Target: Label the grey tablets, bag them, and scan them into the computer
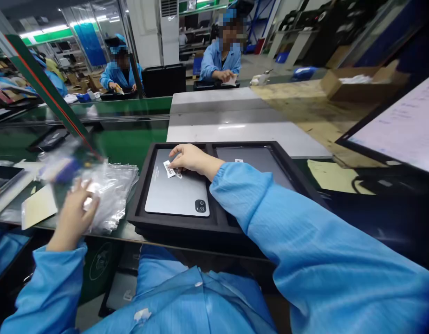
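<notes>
A silver tablet [176,197] lies back up in the left compartment of a black foam tray [139,215]. Its camera block is at the near right corner. My right hand [191,160] rests over the tablet's upper part, thumb and fingertips closed at the edge of a small white printed label [169,169]. In the tray's right compartment is a dark grey flat device [251,160] with a small label, partly covered by my sleeve. My left hand [75,206], slightly blurred, has its fingers apart beside a pile of clear plastic bags [113,190].
A yellowish pad [38,206] lies left of the bags. A green-and-grey post [50,88] slants down on the left. Beyond the tray is a white board [228,123]; a monitor [402,120] stands at right. Two co-workers in blue work across the line.
</notes>
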The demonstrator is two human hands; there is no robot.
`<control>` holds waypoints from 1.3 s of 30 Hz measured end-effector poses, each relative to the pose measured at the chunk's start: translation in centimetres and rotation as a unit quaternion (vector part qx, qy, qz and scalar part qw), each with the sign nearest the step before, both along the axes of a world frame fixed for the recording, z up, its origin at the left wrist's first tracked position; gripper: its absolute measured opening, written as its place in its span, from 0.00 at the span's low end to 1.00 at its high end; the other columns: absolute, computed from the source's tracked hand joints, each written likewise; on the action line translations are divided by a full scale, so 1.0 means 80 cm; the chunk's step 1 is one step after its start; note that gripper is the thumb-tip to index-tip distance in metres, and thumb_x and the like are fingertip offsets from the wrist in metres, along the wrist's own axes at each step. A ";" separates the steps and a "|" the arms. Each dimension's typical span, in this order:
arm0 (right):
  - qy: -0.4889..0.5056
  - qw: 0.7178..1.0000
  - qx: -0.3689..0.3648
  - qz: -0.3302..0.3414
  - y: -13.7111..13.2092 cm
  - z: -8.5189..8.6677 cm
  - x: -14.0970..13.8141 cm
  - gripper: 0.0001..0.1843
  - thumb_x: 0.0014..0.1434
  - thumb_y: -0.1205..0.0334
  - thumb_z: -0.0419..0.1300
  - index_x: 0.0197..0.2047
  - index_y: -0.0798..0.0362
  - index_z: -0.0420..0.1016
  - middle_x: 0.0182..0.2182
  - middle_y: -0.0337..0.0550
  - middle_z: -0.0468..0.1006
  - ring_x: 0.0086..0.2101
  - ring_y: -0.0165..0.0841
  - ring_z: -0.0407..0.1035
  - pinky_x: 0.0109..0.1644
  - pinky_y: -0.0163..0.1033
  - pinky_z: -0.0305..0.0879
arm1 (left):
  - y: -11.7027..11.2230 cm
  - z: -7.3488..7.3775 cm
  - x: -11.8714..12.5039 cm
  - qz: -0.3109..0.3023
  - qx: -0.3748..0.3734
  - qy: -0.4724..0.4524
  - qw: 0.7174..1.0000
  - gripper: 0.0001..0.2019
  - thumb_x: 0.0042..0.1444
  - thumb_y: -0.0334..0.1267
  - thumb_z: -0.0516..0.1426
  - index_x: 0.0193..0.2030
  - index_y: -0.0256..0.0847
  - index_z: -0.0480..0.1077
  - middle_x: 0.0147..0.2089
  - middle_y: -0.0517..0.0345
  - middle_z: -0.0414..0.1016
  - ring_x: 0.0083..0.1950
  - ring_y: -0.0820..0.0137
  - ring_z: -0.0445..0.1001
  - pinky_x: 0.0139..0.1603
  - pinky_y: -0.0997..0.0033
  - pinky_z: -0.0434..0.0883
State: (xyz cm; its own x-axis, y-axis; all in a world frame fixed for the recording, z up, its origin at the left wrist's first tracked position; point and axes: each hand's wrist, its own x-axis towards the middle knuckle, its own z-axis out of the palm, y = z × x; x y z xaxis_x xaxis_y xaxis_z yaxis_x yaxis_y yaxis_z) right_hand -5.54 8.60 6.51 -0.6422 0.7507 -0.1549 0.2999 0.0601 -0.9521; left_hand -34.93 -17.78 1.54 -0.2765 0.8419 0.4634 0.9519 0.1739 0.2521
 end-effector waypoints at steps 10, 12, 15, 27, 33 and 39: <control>0.026 0.999 -0.013 0.018 0.003 -0.005 0.000 0.22 0.47 0.77 0.79 0.39 0.55 0.73 0.21 0.37 0.79 0.19 0.28 0.70 0.22 0.31 0.63 | -0.010 -0.062 0.040 0.043 -0.243 0.072 0.966 0.36 0.66 0.56 0.46 0.76 0.42 0.63 0.81 0.49 0.48 0.81 0.40 0.46 0.72 0.27 0.56; 0.027 0.999 -0.013 0.013 0.004 -0.007 -0.001 0.23 0.46 0.76 0.80 0.38 0.55 0.73 0.21 0.38 0.79 0.19 0.29 0.70 0.22 0.32 0.64 | -0.009 -0.059 0.042 0.045 -0.241 0.071 0.967 0.37 0.65 0.56 0.46 0.76 0.42 0.63 0.80 0.49 0.51 0.81 0.40 0.47 0.72 0.27 0.56; 0.026 1.000 -0.006 0.007 0.002 -0.007 -0.002 0.23 0.43 0.76 0.81 0.37 0.55 0.74 0.22 0.39 0.79 0.18 0.30 0.70 0.22 0.33 0.64 | -0.005 -0.057 0.044 0.053 -0.240 0.059 0.967 0.37 0.64 0.56 0.46 0.75 0.40 0.64 0.79 0.48 0.55 0.81 0.41 0.47 0.74 0.27 0.54; 0.048 0.978 0.052 -0.197 0.010 0.049 0.023 0.17 0.52 0.78 0.72 0.39 0.54 0.72 0.20 0.34 0.72 0.22 0.30 0.70 0.25 0.31 0.64 | 0.070 0.125 0.163 -0.303 -0.076 0.047 0.949 0.18 0.72 0.48 0.52 0.61 0.43 0.72 0.63 0.47 0.76 0.66 0.57 0.73 0.70 0.53 0.70; 0.050 0.956 0.059 -0.283 0.022 0.069 0.076 0.16 0.51 0.77 0.72 0.37 0.54 0.71 0.21 0.33 0.71 0.21 0.27 0.68 0.27 0.31 0.64 | 0.199 0.098 0.253 -0.494 -0.209 0.161 0.828 0.19 0.74 0.39 0.49 0.64 0.41 0.72 0.66 0.45 0.74 0.69 0.57 0.71 0.72 0.52 0.65; 0.001 0.932 0.164 -0.322 0.057 0.063 0.099 0.19 0.50 0.75 0.70 0.44 0.54 0.73 0.27 0.39 0.76 0.29 0.35 0.76 0.38 0.37 0.73 | 0.226 0.079 0.245 -0.512 -0.193 0.155 0.822 0.21 0.75 0.41 0.44 0.66 0.39 0.69 0.58 0.44 0.78 0.59 0.58 0.76 0.66 0.52 0.68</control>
State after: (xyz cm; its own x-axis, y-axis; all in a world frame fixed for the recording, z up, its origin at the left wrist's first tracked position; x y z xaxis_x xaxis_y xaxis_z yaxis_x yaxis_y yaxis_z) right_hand 2.34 13.15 11.59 -0.0414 0.9876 0.1513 0.3720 0.1558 -0.9151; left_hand -15.35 0.32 7.85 0.7508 0.6601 0.0219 0.6565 -0.7496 0.0846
